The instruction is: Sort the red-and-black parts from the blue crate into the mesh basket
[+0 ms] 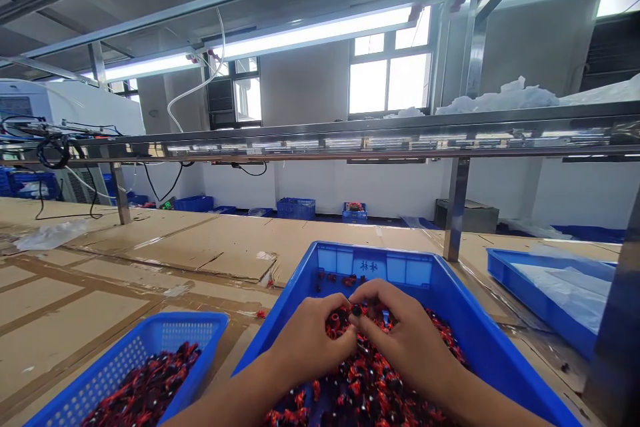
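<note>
My left hand (pixel 307 340) and my right hand (pixel 403 337) meet over a large blue plastic bin (pixel 480 340) filled with small red and black parts (pixel 370 387). The fingers of both hands are curled and pinch one small red and black part (pixel 350 313) between them, just above the pile. To the left stands a smaller blue mesh basket (pixel 165 333) holding more of the same red and black parts (pixel 145 383).
The bench is covered with taped cardboard sheets (pixel 150 247). A shallow blue tray (pixel 545 287) with clear plastic lies at the right. A steel post (pixel 454 210) holds a shelf rail above the bench. Blue crates (pixel 296 207) stand along the far wall.
</note>
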`<state>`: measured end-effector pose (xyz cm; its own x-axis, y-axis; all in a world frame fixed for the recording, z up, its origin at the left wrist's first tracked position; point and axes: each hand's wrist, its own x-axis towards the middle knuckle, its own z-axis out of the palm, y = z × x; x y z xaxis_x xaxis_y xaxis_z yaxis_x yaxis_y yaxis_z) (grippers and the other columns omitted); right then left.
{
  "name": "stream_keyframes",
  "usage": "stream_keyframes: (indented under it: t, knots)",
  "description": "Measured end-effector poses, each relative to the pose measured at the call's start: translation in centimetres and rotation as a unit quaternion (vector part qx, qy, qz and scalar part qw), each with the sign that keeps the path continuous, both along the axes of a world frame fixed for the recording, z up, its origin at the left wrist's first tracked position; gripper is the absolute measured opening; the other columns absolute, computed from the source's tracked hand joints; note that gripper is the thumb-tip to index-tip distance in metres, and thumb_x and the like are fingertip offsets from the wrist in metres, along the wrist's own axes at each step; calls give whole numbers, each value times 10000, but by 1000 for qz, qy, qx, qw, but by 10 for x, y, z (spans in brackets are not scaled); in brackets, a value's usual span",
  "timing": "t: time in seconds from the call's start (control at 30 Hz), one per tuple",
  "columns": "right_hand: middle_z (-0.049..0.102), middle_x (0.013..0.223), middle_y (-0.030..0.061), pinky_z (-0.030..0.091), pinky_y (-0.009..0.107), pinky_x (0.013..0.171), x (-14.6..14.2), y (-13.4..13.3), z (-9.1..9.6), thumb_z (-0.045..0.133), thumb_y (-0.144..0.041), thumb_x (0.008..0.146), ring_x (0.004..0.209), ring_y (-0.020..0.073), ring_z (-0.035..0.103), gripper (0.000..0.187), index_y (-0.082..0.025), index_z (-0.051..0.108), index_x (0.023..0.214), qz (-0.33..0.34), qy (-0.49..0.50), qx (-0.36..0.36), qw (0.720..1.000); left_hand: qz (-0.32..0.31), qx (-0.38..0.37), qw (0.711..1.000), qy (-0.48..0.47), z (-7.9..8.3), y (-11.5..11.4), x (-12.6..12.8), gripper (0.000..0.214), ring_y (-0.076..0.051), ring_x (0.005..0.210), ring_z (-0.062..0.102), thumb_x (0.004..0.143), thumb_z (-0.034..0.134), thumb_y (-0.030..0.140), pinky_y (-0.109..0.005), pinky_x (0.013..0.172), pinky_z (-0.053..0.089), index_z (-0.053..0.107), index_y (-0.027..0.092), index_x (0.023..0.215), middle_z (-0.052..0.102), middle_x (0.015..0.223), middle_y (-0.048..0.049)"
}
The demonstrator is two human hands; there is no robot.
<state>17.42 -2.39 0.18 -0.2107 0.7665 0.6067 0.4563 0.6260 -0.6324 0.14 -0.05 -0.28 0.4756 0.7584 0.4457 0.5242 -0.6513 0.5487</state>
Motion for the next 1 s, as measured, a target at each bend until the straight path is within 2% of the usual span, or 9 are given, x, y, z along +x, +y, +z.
stream_keyframes:
  t: [0.1, 0.2, 0.27, 0.3, 0.37, 0.43, 0.57, 0.77, 1.0]
  knots:
    - [617, 864, -14, 434, 287, 694, -1, 2, -1, 601, -182, 792, 751, 157, 545, 154, -237, 617, 935, 10, 87, -77, 993, -4, -8, 1000, -6, 0, 1, -1, 148, -162, 755, 607, 842, 520, 257, -234, 672, 379, 656, 220, 887, 688, 809, 16]
    - [539, 739, -34, 403, 258, 544, 0, 7, -4, 541, -230, 789, 584, 124, 464, 151, -224, 570, 937, 104, 239, -213, 942, -9, -19, 1000, -1, 0, 1, -2, 112, -145, 710, 598, 832, 548, 263, -224, 643, 366, 649, 225, 858, 680, 783, 32]
    - [437, 585, -69, 315, 235, 435, 0, 10, -6, 498, -262, 793, 458, 106, 342, 97, -219, 534, 872, 150, 260, -296, 907, -9, -21, 1000, 4, 0, 0, -1, 98, -130, 675, 584, 827, 548, 250, -219, 617, 351, 642, 226, 840, 669, 759, 44]
    - [391, 533, -83, 277, 229, 419, 0, 11, -7, 499, -281, 800, 433, 101, 299, 76, -217, 525, 832, 142, 233, -308, 912, -6, -18, 1000, 6, -1, 0, 0, 97, -130, 669, 579, 824, 546, 248, -220, 606, 341, 639, 224, 829, 666, 750, 45]
    - [356, 494, -92, 255, 230, 445, -2, 9, -7, 546, -305, 815, 437, 101, 297, 97, -210, 540, 793, 75, 130, -256, 955, -2, -12, 1000, 8, -1, 0, 1, 100, -136, 659, 570, 816, 539, 246, -226, 580, 323, 633, 216, 805, 658, 726, 37]
    - [387, 518, -83, 261, 240, 497, -4, 6, -6, 613, -282, 799, 490, 112, 364, 82, -208, 597, 831, 7, 13, -148, 989, -22, -24, 999, 5, -1, 0, 2, 123, -143, 667, 576, 785, 523, 200, -227, 574, 325, 639, 216, 822, 669, 748, 32]
    - [465, 571, -64, 275, 253, 549, -7, -1, -3, 623, -228, 809, 555, 133, 445, 139, -239, 668, 940, -5, -121, -52, 991, -61, -50, 997, -8, -4, 1, 1, 288, -151, 737, 598, 695, 481, 106, -224, 643, 369, 659, 228, 886, 694, 843, 38]
    - [471, 555, -62, 286, 247, 540, -5, 1, -2, 664, -237, 781, 547, 136, 446, 123, -236, 684, 902, -1, -115, -83, 990, -42, -46, 998, 3, -9, 3, 0, 195, -142, 683, 563, 679, 513, 137, -225, 611, 356, 639, 206, 811, 667, 765, 32]
    - [453, 552, -68, 303, 236, 535, -6, 2, -4, 616, -174, 772, 548, 119, 427, 58, -212, 646, 804, 21, -52, -114, 992, -61, -64, 996, 0, -2, -2, 3, 97, -121, 678, 534, 720, 512, 147, -209, 627, 348, 594, 192, 744, 635, 735, 48]
